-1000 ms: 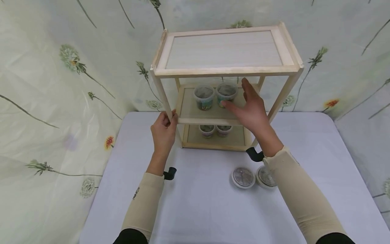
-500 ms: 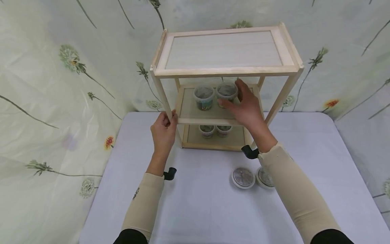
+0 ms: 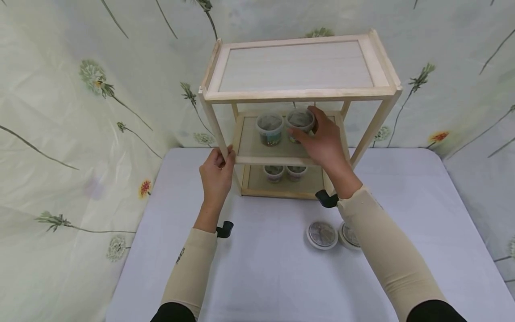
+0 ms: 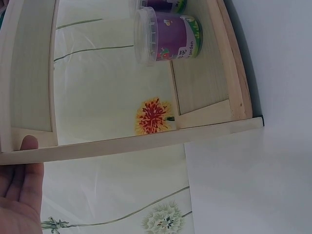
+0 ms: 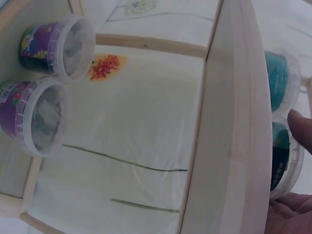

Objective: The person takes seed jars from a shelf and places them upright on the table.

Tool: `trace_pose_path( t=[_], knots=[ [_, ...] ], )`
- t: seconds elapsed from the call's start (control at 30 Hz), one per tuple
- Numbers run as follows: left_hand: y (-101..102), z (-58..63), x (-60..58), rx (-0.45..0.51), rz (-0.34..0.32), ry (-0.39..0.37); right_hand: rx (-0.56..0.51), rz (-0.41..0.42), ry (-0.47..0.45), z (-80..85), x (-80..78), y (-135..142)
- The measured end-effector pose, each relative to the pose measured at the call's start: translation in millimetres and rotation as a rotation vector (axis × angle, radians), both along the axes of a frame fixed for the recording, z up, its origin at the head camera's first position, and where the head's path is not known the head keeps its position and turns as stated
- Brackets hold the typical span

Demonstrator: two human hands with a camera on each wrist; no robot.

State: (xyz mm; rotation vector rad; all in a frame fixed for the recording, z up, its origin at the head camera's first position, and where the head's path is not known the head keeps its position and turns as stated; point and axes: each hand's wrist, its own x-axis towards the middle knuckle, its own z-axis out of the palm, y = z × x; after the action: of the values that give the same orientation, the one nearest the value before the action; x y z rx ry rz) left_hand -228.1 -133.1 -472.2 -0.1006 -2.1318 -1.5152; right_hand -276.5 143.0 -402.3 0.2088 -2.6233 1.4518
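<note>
On the middle shelf [image 3: 257, 150] of a small wooden rack [image 3: 297, 96], two clear plastic tubs with teal labels stand side by side. My right hand [image 3: 327, 141] holds the right tub [image 3: 301, 118] with thumb in front and fingers round its far side; the right wrist view shows the thumb at the tub's rim [image 5: 296, 161]. The left tub [image 3: 270, 129] stands close beside it, untouched. My left hand [image 3: 217, 172] grips the rack's front left post [image 3: 213, 120] at middle-shelf height; in the left wrist view a fingertip [image 4: 29, 143] wraps over the post.
Two purple-labelled tubs [image 5: 44, 117] stand on the bottom shelf [image 3: 257, 192]. Two round lidded containers [image 3: 322, 235] sit on the white-covered table [image 3: 265, 268] in front of the rack, one partly behind my right sleeve [image 3: 394, 250]. A floral cloth [image 3: 120, 89] hangs behind.
My right hand has moved left and its fingers have closed in round the right teal tub. The left hand stays on the post.
</note>
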Motion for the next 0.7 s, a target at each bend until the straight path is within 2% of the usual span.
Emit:
trace_pose_path(
  t=[0.43,0.7],
  knots=[
    [0.4,-2.5,-0.4,0.019,-0.011,-0.001,0.013,-0.02,0.026,-2.1,4.0,2.1],
    [-0.3,-3.0,-2.3,0.004,0.011,0.015,-0.002,-0.04,0.049,-2.4,9.2,2.9]
  ],
)
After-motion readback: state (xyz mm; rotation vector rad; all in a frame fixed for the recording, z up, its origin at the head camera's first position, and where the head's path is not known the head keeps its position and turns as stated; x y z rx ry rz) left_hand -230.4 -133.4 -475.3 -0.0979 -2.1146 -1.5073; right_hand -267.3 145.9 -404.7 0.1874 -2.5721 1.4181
